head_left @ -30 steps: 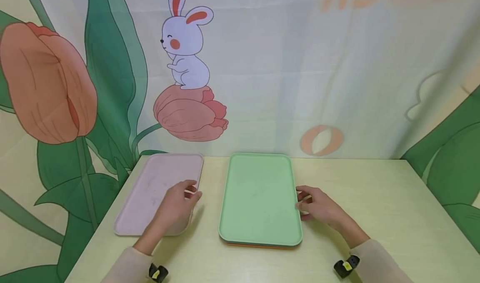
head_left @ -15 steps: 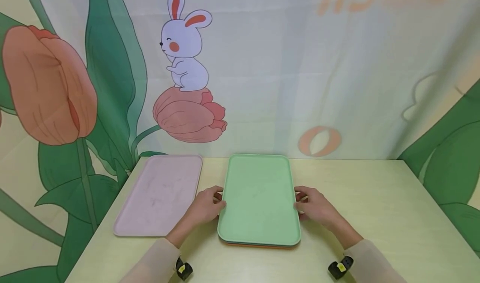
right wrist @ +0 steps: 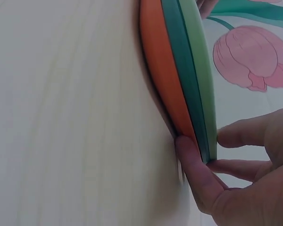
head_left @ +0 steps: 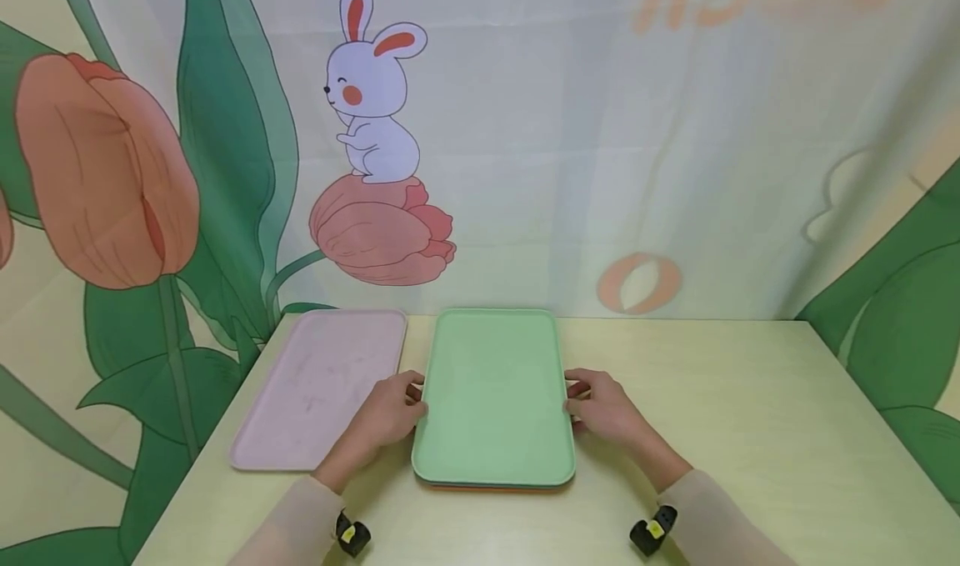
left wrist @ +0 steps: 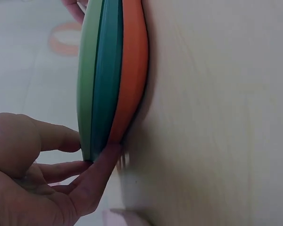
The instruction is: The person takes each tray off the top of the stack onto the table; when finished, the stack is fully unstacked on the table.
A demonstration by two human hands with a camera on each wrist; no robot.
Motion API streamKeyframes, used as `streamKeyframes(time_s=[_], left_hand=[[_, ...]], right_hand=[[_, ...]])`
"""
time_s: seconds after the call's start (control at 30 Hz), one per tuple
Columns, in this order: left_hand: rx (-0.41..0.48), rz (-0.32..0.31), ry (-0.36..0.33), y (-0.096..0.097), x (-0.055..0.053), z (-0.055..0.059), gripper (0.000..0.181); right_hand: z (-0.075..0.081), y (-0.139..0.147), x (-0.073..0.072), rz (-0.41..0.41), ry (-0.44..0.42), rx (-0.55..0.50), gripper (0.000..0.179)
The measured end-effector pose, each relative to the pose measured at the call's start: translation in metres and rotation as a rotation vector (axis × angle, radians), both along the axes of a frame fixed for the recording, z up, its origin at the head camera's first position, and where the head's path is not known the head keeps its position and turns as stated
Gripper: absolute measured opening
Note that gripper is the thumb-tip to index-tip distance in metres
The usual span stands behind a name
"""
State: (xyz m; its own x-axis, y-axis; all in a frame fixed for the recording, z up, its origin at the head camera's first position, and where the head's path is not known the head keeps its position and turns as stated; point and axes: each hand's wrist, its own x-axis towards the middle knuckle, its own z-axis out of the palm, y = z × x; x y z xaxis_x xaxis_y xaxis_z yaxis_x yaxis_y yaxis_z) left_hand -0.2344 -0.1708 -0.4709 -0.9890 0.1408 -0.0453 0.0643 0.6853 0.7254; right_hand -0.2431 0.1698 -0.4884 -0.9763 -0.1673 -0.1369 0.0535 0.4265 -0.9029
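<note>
While the left hand (head_left: 392,412) and right hand (head_left: 604,408) grip its sides, the stack of light-green, teal and orange trays (head_left: 493,399) has moved nearer the lilac tray (head_left: 322,383), narrowing the gap.

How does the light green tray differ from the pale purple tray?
The light green tray tops a stack; the pale purple tray lies apart, on the table. Fingers grip the light green tray's stack from both sides; none grip the pale purple one. Both are rectangular with rounded corners.
</note>
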Motion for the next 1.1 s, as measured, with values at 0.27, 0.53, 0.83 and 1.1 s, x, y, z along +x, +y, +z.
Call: streamKeyframes(time_s=[0.27,0.53,0.83,1.1], left_hand=[[-0.180,-0.027,0.086,-0.025,-0.010,0.001,0.038],[-0.139,0.024,0.086,-0.046,-0.018,-0.004,0.042],[-0.103,-0.003,0.066,-0.050,-0.020,-0.008,0.038],[-0.012,0.027,-0.001,-0.053,-0.020,-0.011,0.038]], right_hand=[[-0.002,-0.026,-0.009,-0.050,-0.016,-0.047,0.054],[-0.003,-0.044,-0.017,-0.039,-0.047,-0.082,0.054],[0.001,-0.053,-0.019,0.003,-0.037,-0.028,0.055],[0.003,-0.055,-0.020,0.086,-0.006,0.093,0.063]])
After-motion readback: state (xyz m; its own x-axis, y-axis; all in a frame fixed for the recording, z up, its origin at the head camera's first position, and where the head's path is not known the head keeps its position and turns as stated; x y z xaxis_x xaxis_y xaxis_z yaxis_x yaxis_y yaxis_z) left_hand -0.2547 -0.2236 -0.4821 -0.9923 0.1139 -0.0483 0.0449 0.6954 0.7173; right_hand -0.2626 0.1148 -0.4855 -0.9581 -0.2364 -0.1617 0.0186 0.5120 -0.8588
